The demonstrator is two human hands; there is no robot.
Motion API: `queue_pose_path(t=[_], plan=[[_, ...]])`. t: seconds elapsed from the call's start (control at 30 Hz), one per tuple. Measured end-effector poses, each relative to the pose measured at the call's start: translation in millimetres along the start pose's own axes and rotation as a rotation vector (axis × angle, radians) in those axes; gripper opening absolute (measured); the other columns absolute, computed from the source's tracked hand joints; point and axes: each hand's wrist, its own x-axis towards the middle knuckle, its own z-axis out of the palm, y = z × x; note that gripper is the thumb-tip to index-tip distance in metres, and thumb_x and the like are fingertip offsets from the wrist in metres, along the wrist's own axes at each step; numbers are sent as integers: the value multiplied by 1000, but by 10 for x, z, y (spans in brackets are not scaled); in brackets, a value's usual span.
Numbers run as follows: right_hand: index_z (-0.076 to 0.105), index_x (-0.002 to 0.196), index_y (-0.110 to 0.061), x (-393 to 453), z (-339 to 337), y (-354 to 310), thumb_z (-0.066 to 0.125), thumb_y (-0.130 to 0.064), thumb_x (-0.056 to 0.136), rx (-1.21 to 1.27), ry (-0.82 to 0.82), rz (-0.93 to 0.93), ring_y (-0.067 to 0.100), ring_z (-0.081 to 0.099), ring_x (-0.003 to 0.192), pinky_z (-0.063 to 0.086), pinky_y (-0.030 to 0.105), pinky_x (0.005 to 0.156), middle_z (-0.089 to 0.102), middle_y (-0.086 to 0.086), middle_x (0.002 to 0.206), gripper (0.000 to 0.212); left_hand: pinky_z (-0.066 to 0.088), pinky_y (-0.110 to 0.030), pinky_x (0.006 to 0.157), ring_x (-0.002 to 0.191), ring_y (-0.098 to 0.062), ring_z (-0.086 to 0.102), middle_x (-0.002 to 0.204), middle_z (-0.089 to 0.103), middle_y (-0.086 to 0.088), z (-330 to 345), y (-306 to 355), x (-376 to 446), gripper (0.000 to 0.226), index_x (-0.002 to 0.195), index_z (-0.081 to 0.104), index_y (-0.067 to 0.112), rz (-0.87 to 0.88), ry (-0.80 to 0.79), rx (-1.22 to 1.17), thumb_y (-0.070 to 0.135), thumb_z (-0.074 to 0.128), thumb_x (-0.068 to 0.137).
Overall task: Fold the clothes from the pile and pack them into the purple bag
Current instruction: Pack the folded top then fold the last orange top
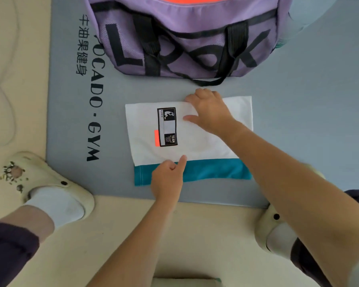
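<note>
A folded white shirt with a black printed patch and a teal band along its near edge lies flat on the grey gym mat. My right hand rests on the shirt's far right part, fingers spread and curled over its far edge. At the near edge my left hand has its index finger stretched onto the white cloth and the other fingers curled over the teal band. The purple bag with black letters and straps stands just beyond the shirt, something orange showing in its open top.
The mat carries black lettering along its left side. My two feet in cream clogs stand on the beige floor at the mat's near corners. A pale folded item shows at the bottom edge.
</note>
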Motion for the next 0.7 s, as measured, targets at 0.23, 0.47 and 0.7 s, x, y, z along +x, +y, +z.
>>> queue_pose_path(t=[0.23, 0.47, 0.7], plan=[[57, 87, -17, -260, 9, 323, 71, -41, 81, 492, -99, 523, 22, 53, 82, 37, 30, 67, 58, 0, 86, 28, 31, -30, 49, 59, -18, 52, 61, 53, 7, -127, 103, 320, 50, 66, 46, 21, 278, 99, 341, 65, 56, 85], [60, 79, -15, -1336, 361, 350, 77, -34, 79, 754, -135, 951, 21, 60, 66, 52, 33, 61, 64, 3, 79, 25, 38, -38, 79, 97, -29, 50, 100, 56, -8, -354, 321, 663, 44, 95, 56, 13, 616, 230, 372, 48, 76, 77], [53, 93, -17, -1520, 454, 182, 78, -31, 78, 759, -3, 1016, 16, 55, 73, 41, 27, 57, 55, -9, 79, 33, 52, -45, 77, 86, -31, 60, 100, 61, -5, -182, 40, 159, 56, 101, 48, 13, 14, 158, 106, 52, 77, 73]])
